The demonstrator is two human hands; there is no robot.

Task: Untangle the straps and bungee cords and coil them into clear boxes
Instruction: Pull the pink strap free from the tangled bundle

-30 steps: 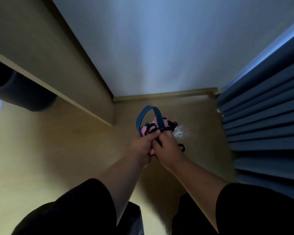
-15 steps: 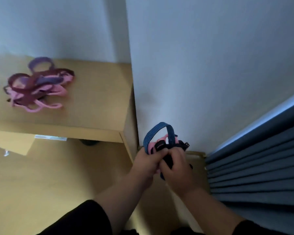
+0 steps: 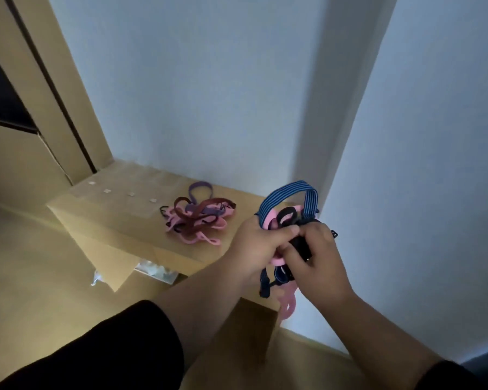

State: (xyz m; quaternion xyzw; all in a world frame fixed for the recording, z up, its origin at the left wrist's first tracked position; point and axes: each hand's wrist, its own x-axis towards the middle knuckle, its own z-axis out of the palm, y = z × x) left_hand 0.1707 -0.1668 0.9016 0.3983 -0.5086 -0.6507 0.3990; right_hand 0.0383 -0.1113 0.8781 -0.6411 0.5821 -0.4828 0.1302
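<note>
Head view, nearest first: two dark sleeves are seen at the bottom edge, with bare forearms reaching forward. A tangled bundle of straps (image 3: 286,220) is held in the air between both hands, in front of the pale wall (image 3: 209,80). The left hand (image 3: 254,243) is curled round the bundle's pink and black loops, while the right hand (image 3: 319,260) is clenched on its black part. A blue striped strap (image 3: 289,192) is arched above the fingers, and pink ends are left hanging below. Farther off, a second tangle of pink, maroon and purple straps (image 3: 197,218) is spread on the wooden desk (image 3: 110,212), well apart from the hands.
</note>
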